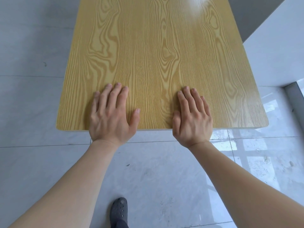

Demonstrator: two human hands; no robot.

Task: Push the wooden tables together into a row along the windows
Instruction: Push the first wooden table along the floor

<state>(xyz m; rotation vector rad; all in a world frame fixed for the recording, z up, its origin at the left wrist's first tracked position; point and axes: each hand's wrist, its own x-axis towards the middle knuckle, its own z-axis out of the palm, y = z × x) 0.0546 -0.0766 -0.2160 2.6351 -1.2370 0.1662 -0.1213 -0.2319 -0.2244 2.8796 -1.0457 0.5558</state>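
Both hands lay flat, palm down, on the wooden tabletop (156, 46), close to its near edge. The left hand (111, 116) rested with four fingers together and extended, the thumb spread toward the right hand; it gripped nothing. The right hand (192, 117) lay just as flat, fingers together and extended, the thumb tucked along the palm; it too gripped nothing. The heels of both palms overhung the near edge, so the wrists and bare forearms sat off the tabletop, above the floor (32, 104).

A strip of bare wood grain separated the two hands. Beyond the fingertips the tabletop ran on to the top of the view, with a bright glare patch far ahead of the right hand. Grey floor tiles lay outboard of the left hand. Outboard of the right hand, a white wall (276, 60) stood close along the tabletop's side edge; whether they touched could not be told. Glossy tiles below and outboard of the right wrist carried a window-like reflection. A dark perforated shoe (118, 209) stood on the floor well behind the hands, between the forearms.
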